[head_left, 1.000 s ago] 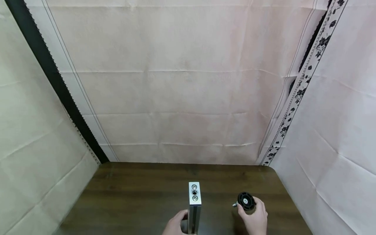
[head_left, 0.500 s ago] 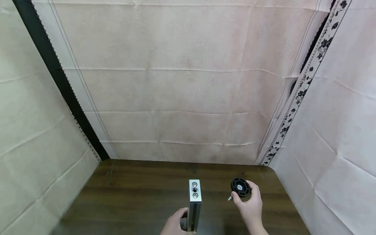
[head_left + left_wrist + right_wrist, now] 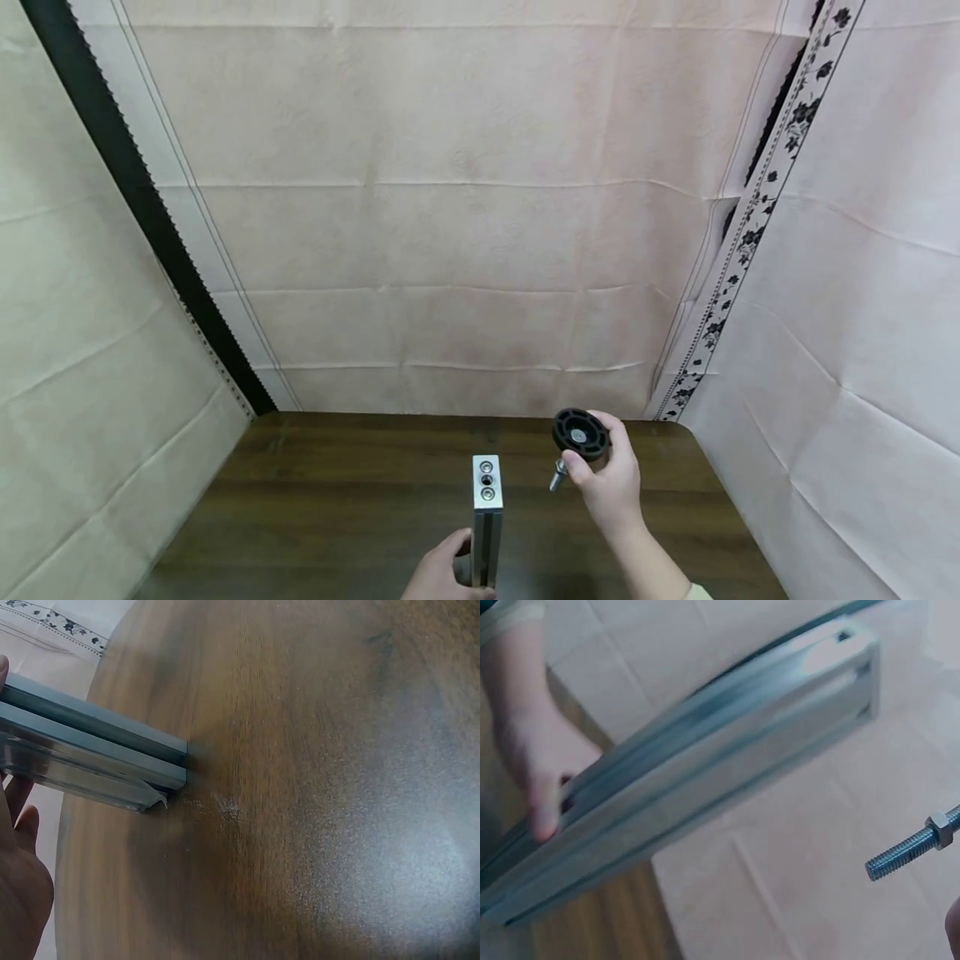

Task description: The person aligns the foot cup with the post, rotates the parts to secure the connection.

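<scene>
An aluminium extrusion stands upright on the wooden table, and its end face with several round holes is uppermost. My left hand grips it low down, thumb and fingers on either side. The left wrist view shows the foot of this extrusion on the wood. Off to its right, my right hand holds a black levelling foot by its round base, between thumb and fingers. The foot's threaded stud points down and to the left, apart from the extrusion, with a hex nut on it.
The dark brown wooden table has rounded far corners. Creased pale cloth hangs behind it, and similar cloth walls rise at left and right. A floral border runs along the right corner.
My right hand has moved left and farther over the table, bringing the levelling foot closer to the extrusion. The stud has turned from pointing left to pointing down-left. My left hand keeps its grip.
</scene>
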A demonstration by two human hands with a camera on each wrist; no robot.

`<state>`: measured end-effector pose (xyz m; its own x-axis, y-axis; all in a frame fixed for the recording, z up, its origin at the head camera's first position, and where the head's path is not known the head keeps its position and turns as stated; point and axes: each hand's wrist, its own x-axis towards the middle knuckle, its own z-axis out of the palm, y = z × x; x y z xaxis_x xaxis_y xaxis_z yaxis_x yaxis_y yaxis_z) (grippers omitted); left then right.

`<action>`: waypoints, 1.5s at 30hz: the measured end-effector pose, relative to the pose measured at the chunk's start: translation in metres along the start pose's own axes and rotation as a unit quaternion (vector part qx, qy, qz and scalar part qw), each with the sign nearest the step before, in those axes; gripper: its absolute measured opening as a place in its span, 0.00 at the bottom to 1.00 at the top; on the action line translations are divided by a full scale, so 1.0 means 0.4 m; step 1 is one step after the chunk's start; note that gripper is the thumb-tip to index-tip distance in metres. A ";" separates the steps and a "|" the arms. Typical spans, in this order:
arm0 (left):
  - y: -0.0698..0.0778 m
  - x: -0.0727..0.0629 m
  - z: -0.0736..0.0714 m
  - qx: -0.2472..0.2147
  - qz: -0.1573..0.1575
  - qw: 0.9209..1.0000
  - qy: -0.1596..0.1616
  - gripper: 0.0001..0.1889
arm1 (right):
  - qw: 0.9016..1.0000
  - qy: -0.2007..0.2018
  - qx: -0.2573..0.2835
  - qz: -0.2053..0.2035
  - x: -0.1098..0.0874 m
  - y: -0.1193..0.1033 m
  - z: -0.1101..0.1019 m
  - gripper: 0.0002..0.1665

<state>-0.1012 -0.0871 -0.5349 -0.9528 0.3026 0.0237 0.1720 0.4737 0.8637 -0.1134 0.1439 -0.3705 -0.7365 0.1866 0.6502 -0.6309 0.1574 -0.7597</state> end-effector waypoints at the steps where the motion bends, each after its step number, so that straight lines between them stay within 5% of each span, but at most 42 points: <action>1: -0.001 0.001 -0.001 -0.003 -0.003 1.000 -0.003 0.30 | 1.000 -0.010 0.020 -0.001 0.007 -0.011 0.008 0.28; 9: 0.001 -0.002 0.000 -0.014 -0.014 1.000 -0.002 0.31 | 0.992 -0.071 0.106 0.022 0.047 -0.079 0.053 0.27; 17: 0.006 -0.002 -0.001 -0.035 -0.024 0.999 -0.009 0.29 | 0.971 -0.112 0.209 -0.013 0.068 -0.120 0.083 0.25; 37: -0.009 -0.005 0.005 -0.023 -0.006 1.000 -0.006 0.31 | 0.953 -0.165 0.256 -0.006 0.067 -0.140 0.154 0.33; 45: -0.008 -0.002 0.005 -0.028 -0.015 0.999 -0.009 0.31 | 0.957 -0.179 0.229 -0.008 0.066 -0.141 0.161 0.36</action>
<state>-0.1005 -0.0871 -0.5386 -0.9527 0.3037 -0.0120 0.1276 0.4354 0.8911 -0.1128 0.0775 -0.3103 -0.7110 -0.1696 0.6824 -0.6223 -0.3002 -0.7229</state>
